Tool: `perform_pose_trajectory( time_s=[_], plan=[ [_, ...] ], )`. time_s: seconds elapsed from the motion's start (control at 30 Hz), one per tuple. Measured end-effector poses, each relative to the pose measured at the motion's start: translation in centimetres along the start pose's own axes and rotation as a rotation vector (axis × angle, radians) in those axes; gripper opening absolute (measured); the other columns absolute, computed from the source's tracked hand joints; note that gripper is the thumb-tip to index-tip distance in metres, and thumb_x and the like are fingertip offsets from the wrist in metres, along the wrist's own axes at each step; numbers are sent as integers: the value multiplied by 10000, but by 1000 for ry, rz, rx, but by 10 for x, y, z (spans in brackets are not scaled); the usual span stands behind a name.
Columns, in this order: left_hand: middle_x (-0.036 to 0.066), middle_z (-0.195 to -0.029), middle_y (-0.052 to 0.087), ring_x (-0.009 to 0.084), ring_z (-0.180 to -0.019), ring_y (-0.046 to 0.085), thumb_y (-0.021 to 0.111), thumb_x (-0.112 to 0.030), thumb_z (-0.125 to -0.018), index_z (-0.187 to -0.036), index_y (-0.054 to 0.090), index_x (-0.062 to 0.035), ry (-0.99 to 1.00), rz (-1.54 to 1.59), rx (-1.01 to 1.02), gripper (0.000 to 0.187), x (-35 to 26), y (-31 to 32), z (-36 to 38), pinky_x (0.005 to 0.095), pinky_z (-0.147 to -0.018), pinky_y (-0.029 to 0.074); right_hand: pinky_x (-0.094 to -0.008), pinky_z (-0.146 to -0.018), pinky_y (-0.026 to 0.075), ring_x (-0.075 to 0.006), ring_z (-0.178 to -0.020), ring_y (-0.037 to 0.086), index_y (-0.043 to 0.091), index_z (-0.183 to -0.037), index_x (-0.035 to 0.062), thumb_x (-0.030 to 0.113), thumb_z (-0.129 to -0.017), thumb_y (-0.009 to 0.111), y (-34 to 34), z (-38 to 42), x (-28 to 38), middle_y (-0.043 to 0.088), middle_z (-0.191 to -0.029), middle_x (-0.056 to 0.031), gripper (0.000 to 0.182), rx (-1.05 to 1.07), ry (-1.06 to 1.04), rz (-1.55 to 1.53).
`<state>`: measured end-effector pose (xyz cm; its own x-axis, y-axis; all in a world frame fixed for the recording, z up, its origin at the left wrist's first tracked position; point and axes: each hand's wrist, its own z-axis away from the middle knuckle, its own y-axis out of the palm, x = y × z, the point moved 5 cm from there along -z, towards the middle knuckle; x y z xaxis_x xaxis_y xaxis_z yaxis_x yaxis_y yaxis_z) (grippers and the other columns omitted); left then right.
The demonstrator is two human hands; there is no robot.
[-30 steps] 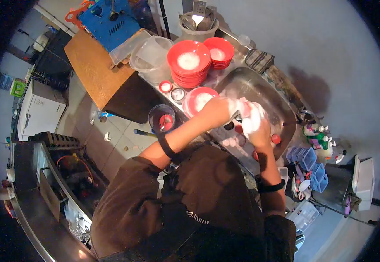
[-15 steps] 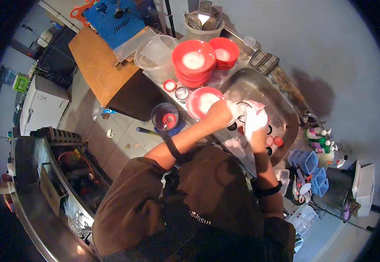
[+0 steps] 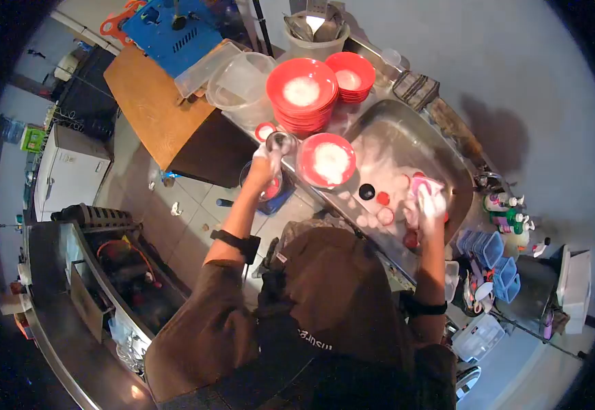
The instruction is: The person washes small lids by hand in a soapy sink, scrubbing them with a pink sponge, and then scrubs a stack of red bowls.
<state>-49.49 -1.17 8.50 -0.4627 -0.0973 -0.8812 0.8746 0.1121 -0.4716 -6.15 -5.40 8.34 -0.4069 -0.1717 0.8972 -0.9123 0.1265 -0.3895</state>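
Note:
My left hand (image 3: pixel 263 162), covered in suds, is closed on a small round dark-rimmed piece (image 3: pixel 282 141) at the counter's left edge, beside a small red lid (image 3: pixel 265 130). Soapy and bent over the sink (image 3: pixel 407 126), my right hand (image 3: pixel 431 208) is closed around a pink and white cloth or sponge (image 3: pixel 426 184). Below and left of that hand, foamy water holds a black round lid (image 3: pixel 367 191) and several small red round pieces (image 3: pixel 383 198). A foam-filled red plate (image 3: pixel 327 160) rests on the counter between my hands.
Tall stacks of red bowls (image 3: pixel 302 96) and smaller red bowls (image 3: pixel 350 76) stand behind the plate. A clear plastic tub (image 3: pixel 241 82) and a utensil bucket (image 3: pixel 314 44) are farther back. Soap bottles (image 3: pixel 506 201) and blue baskets (image 3: pixel 485 247) sit right of the sink.
My hands, together over the sink before, have separated. The left swung left to the counter edge with the dark-rimmed piece; the right moved right and down with the pink and white cloth or sponge.

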Motion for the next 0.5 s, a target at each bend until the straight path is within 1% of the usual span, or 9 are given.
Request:
perform_pose_trajectory(
  time_s=[0.03,0.07,0.13,0.23,0.3,0.37,0.4,0.43,0.5],
  plan=[
    [253,-869,649,394,-818,645,480,-204,-918,-1108,548,40,-64,-144,46,317,33,1,-8,440,-724,493,-268,-478,459,-127,-609,547,562,-1059,129,217,-971,498,6,14,-18,572,-818,-12,140,-48,505,-693],
    [253,-869,649,394,-818,645,480,-204,-918,-1108,548,40,-69,-144,47,317,60,4,-14,440,-724,493,-268,-478,459,-127,-609,547,562,-1059,129,217,-971,498,3,19,-14,572,-818,-12,140,-46,509,-692],
    [296,-873,630,444,-852,621,523,-214,-889,-1080,545,67,270,-354,4,341,72,9,-18,484,-732,484,-266,-425,421,-127,-586,536,529,-1074,144,242,-982,484,-7,25,27,565,-809,-5,141,-263,674,-657],
    [326,-865,609,471,-854,600,531,-217,-879,-1078,520,101,77,-283,-35,375,81,15,-27,510,-722,476,-280,-464,442,-125,-589,529,537,-1066,148,228,-987,474,-14,36,25,563,-831,-1,128,-241,714,-749],
    [321,-847,608,469,-831,604,545,-216,-875,-1115,487,129,126,-420,-71,424,72,18,-28,506,-702,479,-292,-492,456,-121,-618,541,541,-1076,147,231,-986,480,-17,42,15,568,-849,1,137,-212,663,-786],
    [315,-842,612,464,-819,606,565,-206,-866,-1167,455,127,16,-376,-160,462,67,15,-28,497,-684,479,-305,-519,471,-116,-647,552,545,-1085,146,234,-984,485,-19,48,8,573,-867,3,147,-191,613,-826],
    [334,-949,613,446,-908,619,611,-190,-861,-1223,455,133,48,-358,-184,510,57,13,-26,456,-752,501,-285,-632,482,-119,-762,562,538,-1080,116,208,-980,484,-19,49,22,561,-921,-3,146,-230,573,-780],
    [334,-949,613,446,-908,619,611,-190,-861,-1223,455,133,53,-361,-173,510,61,15,-28,456,-752,501,-264,-745,493,-123,-878,572,531,-1075,86,182,-976,484,-22,51,29,549,-976,-9,146,-269,533,-734],
    [297,-846,623,454,-799,611,614,-221,-859,-1208,442,98,194,-467,-269,503,58,13,-27,490,-680,482,-273,-807,474,-130,-960,556,520,-1127,64,183,-979,478,-29,57,17,545,-1043,-26,195,-240,528,-704]
  ],
)
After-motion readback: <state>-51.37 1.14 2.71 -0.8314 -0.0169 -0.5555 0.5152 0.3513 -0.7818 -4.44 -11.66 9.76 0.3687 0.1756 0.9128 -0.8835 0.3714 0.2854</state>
